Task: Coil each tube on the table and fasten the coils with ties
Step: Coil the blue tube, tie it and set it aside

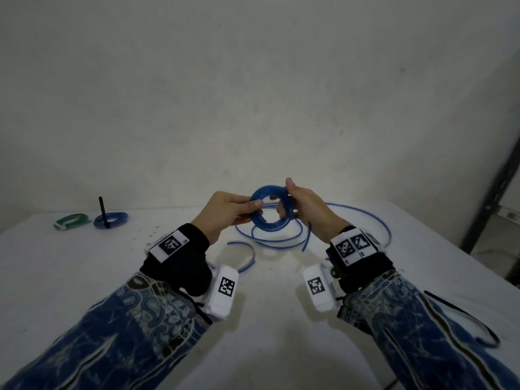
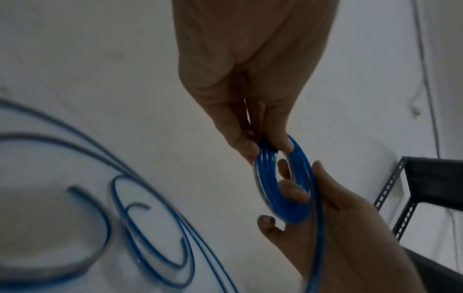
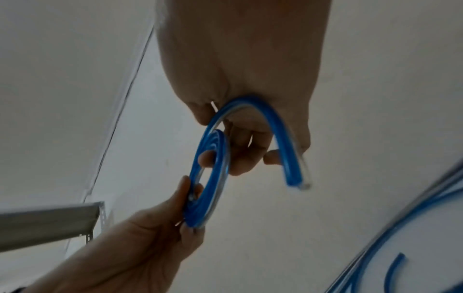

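Head view: left hand [image 1: 225,213] and right hand [image 1: 305,205] both pinching blue coil [image 1: 272,210], fingertips partly hidden.

A dark metal shelf frame [image 1: 491,204] stands beside the white wall [image 1: 253,80].

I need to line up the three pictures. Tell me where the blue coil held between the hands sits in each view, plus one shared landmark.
Head: blue coil at centre, above the table, between both hands.
Left wrist: right of centre, below the left hand.
Right wrist: left of centre, below the right hand.
Shared landmark: the loose blue tube lying on the white table.
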